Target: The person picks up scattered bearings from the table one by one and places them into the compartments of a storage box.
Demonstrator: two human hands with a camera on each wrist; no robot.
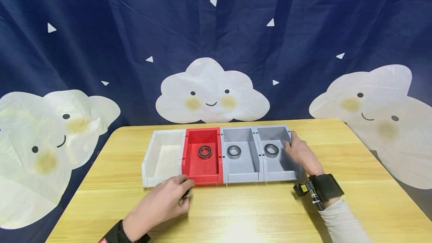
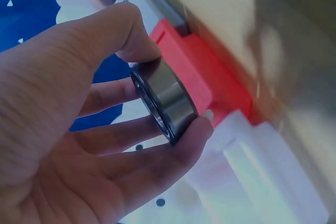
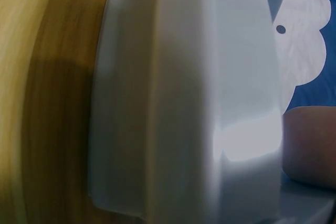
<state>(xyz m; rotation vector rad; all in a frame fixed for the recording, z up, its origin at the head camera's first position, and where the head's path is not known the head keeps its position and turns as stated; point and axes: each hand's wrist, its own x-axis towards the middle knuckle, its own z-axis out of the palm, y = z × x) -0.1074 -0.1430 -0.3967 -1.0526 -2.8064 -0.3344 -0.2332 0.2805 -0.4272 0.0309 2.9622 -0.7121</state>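
Observation:
My left hand [image 1: 165, 201] pinches a ball bearing [image 2: 168, 95] between thumb and fingertips, just in front of the near edge of the white bin [image 1: 147, 160] and the red bin [image 1: 202, 179]. The bearing is a steel ring with a dark rim, tilted on edge in the left wrist view. My right hand [image 1: 302, 155] grips the right side wall of the rightmost grey bin [image 1: 281, 175], its thumb over the inner side. One bearing each lies in the red bin [image 1: 204, 152], the middle grey bin [image 1: 234, 152] and the rightmost grey bin [image 1: 271, 150].
The white, red and two grey bins stand side by side in a row on a wooden table [image 1: 236, 209]. Behind the table hangs a dark blue curtain [image 1: 135, 29] with cloud faces. A strapped device [image 1: 325, 186] sits on my right wrist.

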